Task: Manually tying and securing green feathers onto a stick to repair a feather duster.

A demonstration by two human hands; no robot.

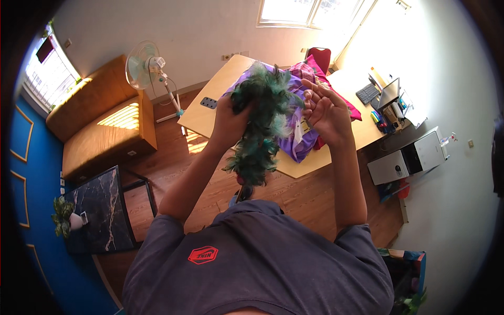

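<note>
Left of the left grip [231, 123], I see a standing fan [156, 64] beside a tan sofa [92, 144], with a potted plant [63, 214] farther out; right of that grip, well apart, a keyboard [367, 95].

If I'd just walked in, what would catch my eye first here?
Probably the green feathers at the centre, held in the left grip, with the right grip open beside them. Next might come the purple cloth on the table beyond and, at left, the orange sofa striped with sunlight.

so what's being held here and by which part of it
The left hand holds the green feathery piece by its upper, feathered part; the right hand is open beside it.
</note>
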